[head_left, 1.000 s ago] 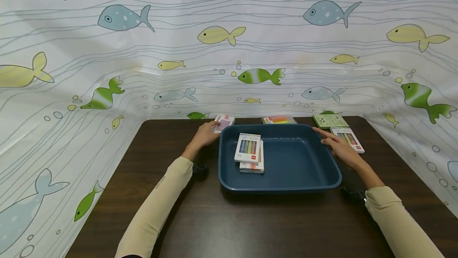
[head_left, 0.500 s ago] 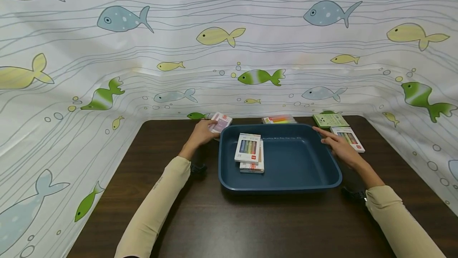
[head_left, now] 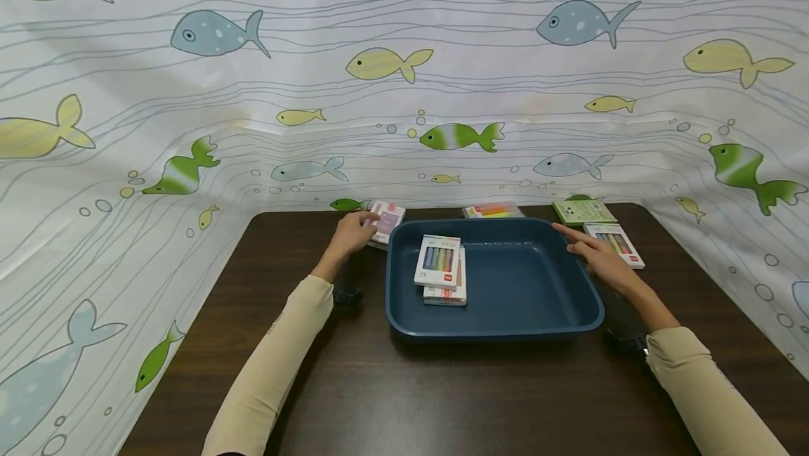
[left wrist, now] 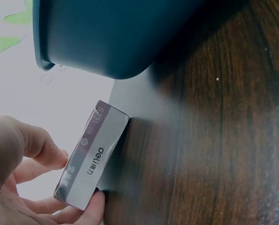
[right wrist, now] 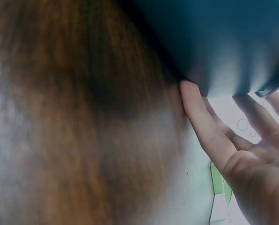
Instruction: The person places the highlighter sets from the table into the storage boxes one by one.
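Observation:
A small white and purple deli box (head_left: 388, 220) lies just beyond the left rim of the dark blue tray (head_left: 521, 294). My left hand (head_left: 351, 233) pinches it by its near end. In the left wrist view the thumb is against one face of the box (left wrist: 93, 157) and a fingertip shows at its lower corner. At the tray's right side, my right hand (head_left: 602, 263) has its fingers extended, the index finger along the rim. The right wrist view shows those fingers touching the outside of the tray wall (right wrist: 223, 42).
Inside the tray, a white box with colored sticks in its window (head_left: 437, 263) lies on another box (head_left: 445, 298). Behind the tray is a clear pack of bright sticks (head_left: 493, 211). A green box (head_left: 583, 213) and another windowed box (head_left: 616, 245) lie at the right.
My left hand has drawn the white and purple box slightly left, tilting it up midway and lowering it again. My right hand and the tray have stayed in place.

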Demonstrator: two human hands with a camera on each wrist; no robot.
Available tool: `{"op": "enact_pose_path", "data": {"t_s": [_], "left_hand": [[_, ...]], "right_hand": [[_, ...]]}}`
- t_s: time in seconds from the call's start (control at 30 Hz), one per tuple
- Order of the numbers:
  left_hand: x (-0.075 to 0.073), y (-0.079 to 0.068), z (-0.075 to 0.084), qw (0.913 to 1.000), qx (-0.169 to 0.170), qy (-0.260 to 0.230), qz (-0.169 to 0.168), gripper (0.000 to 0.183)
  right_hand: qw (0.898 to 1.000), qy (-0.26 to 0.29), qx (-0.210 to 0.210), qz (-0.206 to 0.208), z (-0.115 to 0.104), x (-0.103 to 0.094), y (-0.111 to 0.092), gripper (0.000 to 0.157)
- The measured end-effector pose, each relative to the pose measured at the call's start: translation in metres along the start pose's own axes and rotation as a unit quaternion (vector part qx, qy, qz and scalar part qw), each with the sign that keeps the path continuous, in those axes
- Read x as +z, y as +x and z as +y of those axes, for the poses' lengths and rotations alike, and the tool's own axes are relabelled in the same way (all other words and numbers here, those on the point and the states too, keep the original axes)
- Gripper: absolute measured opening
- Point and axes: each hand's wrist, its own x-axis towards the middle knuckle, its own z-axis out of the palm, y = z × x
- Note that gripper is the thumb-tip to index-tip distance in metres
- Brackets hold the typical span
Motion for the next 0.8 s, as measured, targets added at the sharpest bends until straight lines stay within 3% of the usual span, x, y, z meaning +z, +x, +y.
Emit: {"op": "enact_pose_path", "data": {"t_s": [0.27,0.5,0.8], "left_hand": [[-0.0030,-0.0010,0.0003,0.9992,-0.028,-0.029,-0.001,0.042],[-0.0039,-0.0029,0.0025,0.9975,-0.049,-0.047,0.017,0.041],[-0.0059,-0.0027,0.0032,0.9955,-0.055,-0.072,0.028,0.041]], "right_hand": [[1.000,0.014,-0.006,-0.010,-0.0050,0.0012,-0.0017,0.053],[1.000,0.014,-0.003,-0.009,-0.0034,0.0013,-0.0016,0.053],[1.000,0.013,-0.010,-0.009,-0.0046,0.0012,-0.0015,0.052]]}}
